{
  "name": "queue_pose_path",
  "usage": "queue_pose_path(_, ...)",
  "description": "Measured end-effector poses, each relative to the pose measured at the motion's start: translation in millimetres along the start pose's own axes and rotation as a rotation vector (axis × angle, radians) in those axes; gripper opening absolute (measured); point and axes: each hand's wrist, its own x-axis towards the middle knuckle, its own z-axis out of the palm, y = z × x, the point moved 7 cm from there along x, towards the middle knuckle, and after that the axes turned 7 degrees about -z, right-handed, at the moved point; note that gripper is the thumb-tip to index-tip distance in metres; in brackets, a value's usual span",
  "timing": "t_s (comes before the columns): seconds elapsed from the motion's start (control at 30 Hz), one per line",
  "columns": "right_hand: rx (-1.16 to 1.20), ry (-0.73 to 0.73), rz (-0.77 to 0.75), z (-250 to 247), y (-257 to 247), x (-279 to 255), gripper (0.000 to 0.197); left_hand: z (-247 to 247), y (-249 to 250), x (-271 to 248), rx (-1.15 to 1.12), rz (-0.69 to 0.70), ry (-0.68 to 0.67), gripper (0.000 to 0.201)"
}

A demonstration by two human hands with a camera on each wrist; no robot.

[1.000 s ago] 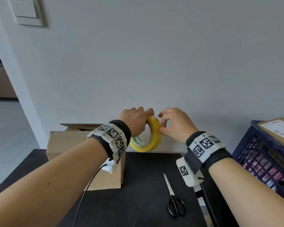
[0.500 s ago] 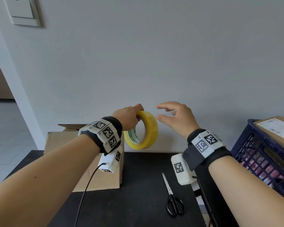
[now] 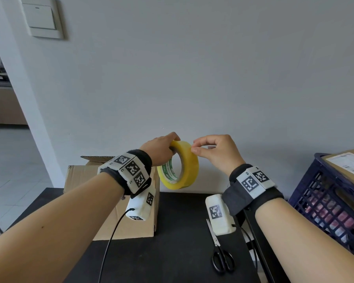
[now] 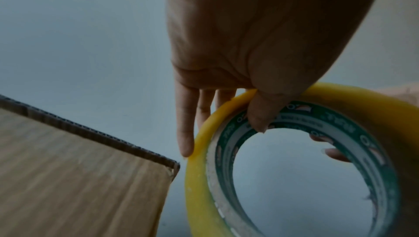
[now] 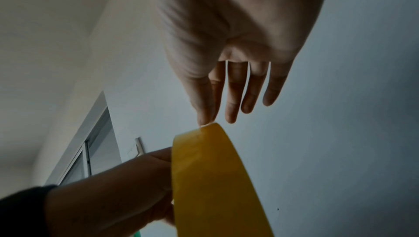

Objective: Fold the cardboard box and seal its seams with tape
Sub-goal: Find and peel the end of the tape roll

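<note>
Black counter (image 3: 172, 242) meets a grey wall (image 3: 213, 68); cardboard box (image 3: 131, 225) stands at its left, scissors (image 3: 220, 250) lie right. Above it, left hand (image 3: 160, 149) grips the yellow tape roll (image 3: 189, 166); right hand (image 3: 217, 153) apparently pinches its top edge.

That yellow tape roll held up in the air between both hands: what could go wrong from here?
1. The right hand pinches only at the edge of the tape roll with thumb and fingertip; the tape end may slip free or tear.
2. The left hand holds the roll by its rim alone, so a hard pull might twist it loose.
3. The cardboard box has a flap up, so its seam may not be ready for taping.
</note>
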Motion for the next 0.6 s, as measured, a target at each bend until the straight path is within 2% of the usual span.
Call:
queue_pose_path(0.07, -0.031, 0.012, -0.003, 0, -1, 0, 0.002, 0, 0, -1, 0.000, 0.007, 0.007, 0.032)
queue_pose_path(0.17, -0.178, -0.010, -0.026, 5, -5, 0, 0.009, 0, -1, -2, 0.000, -0.005, 0.021, 0.030)
queue_pose_path(0.27, -0.269, -0.099, -0.032, 14, -6, 2, 0.009, -1, -3, -2, 0.013, -0.025, 0.026, 0.031)
queue_pose_path(0.33, -0.251, -0.183, -0.013, 19, -4, 2, 0.008, -2, -4, -2, 0.010, -0.034, 0.022, 0.033)
queue_pose_path(0.5, -0.171, -0.285, -0.026, 17, -12, 1, 0.016, -4, -8, 3, -0.096, -0.061, -0.015, 0.035)
queue_pose_path(0.6, -0.080, -0.264, -0.032, 11, -17, -1, 0.010, -11, -14, 6, -0.169, -0.099, -0.010, 0.031)
